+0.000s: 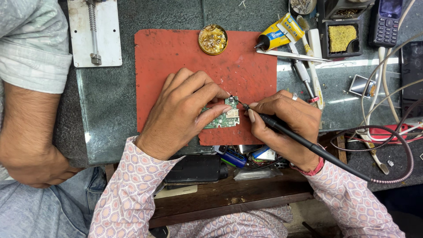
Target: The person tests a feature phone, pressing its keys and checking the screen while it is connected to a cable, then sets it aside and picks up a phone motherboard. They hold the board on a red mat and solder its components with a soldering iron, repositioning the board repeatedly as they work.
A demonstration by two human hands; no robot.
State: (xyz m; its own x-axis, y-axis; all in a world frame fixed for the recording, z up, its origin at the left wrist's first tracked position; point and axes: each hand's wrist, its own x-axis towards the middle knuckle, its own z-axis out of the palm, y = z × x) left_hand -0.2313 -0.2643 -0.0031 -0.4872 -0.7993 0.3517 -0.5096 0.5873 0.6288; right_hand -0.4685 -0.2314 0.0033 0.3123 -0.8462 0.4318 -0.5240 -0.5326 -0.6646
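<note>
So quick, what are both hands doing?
Left hand: closed, pinching the green circuit board on the red mat.
Right hand: closed, holding the soldering iron.

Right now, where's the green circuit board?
In the head view, the green circuit board lies near the lower right of the red mat, pinned under the left hand, with the soldering iron in the right hand touching its top right edge.

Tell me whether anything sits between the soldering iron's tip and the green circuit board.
Nothing visible does. The black soldering iron in the right hand points its tip straight at the small green circuit board's upper right edge. The left hand pins the board on the red mat, fingers beside the tip.
</note>
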